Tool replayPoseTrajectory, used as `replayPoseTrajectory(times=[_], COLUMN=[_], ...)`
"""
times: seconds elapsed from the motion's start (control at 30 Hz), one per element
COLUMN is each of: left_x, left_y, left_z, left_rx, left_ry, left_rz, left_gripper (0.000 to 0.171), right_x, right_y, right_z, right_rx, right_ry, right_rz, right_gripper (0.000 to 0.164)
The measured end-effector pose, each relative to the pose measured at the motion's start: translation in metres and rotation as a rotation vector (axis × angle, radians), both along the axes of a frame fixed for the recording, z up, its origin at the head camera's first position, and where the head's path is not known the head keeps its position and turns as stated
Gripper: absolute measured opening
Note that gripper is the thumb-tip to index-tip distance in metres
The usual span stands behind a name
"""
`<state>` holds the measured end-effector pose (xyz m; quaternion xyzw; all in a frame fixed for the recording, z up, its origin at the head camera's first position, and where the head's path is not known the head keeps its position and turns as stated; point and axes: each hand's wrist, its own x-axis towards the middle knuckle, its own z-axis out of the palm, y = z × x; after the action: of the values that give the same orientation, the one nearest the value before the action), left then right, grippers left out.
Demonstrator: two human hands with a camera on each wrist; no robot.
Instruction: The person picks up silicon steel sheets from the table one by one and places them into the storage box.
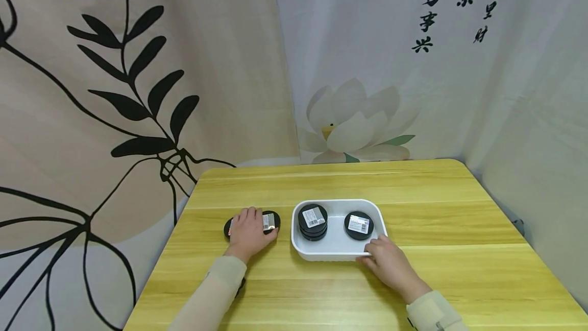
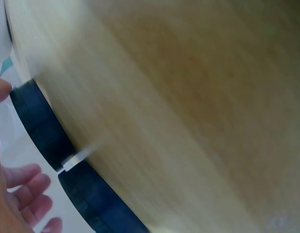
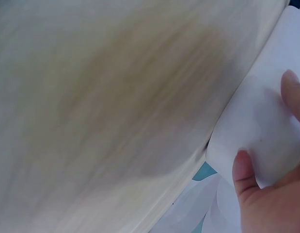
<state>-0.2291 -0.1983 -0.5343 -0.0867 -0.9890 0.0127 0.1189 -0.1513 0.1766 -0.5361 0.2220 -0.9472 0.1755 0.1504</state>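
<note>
In the head view, my left hand [image 1: 249,233] is over two flat black round tins lying side by side on the table. Its thumb touches the edge of the right tin [image 1: 271,221]; the left tin [image 1: 227,229] is mostly covered by the fingers. In the left wrist view, the loosely bent fingers [image 2: 31,191] appear apart from the tins. A white rectangular tray [image 1: 337,257] holds a stack of labelled black tins [image 1: 313,221] on its left and a labelled tin [image 1: 359,225] on its right. My right hand [image 1: 389,264] grips the tray's near right corner.
A dark object [image 1: 241,285] shows partly from behind the left sleeve. The yellow wooden table [image 1: 436,208] reaches back to printed cloth hangings [image 1: 358,65]. The tray stands near the middle of the table, just right of the two tins.
</note>
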Motion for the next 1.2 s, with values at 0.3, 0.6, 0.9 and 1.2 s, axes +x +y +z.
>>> replayPoseTrajectory(times=[0.3, 0.6, 0.9, 1.2], left_x=[0.0005, -0.0006, -0.0019, -0.0015], left_y=[-0.0024, -0.0025, -0.0035, -0.0041], left_z=[-0.0026, -0.0045, -0.0064, -0.0066], left_rx=[0.02, 0.005, 0.016, -0.01], left_ry=[-0.026, -0.029, -0.036, -0.056], left_rz=[0.061, 0.077, 0.09, 0.087], left_gripper=[0.087, 0.095, 0.098, 0.098], right_x=[0.0013, 0.0012, -0.0002, 0.0002], right_y=[-0.0011, -0.0008, -0.0004, 0.0], right_z=[0.0018, 0.0017, 0.0001, 0.0006], right_rx=[-0.001, -0.002, -0.004, 0.007], right_ry=[-0.018, -0.014, -0.005, 0.003], right_rz=[0.0, -0.003, -0.002, -0.002], right_gripper=[0.021, 0.021, 0.022, 0.02])
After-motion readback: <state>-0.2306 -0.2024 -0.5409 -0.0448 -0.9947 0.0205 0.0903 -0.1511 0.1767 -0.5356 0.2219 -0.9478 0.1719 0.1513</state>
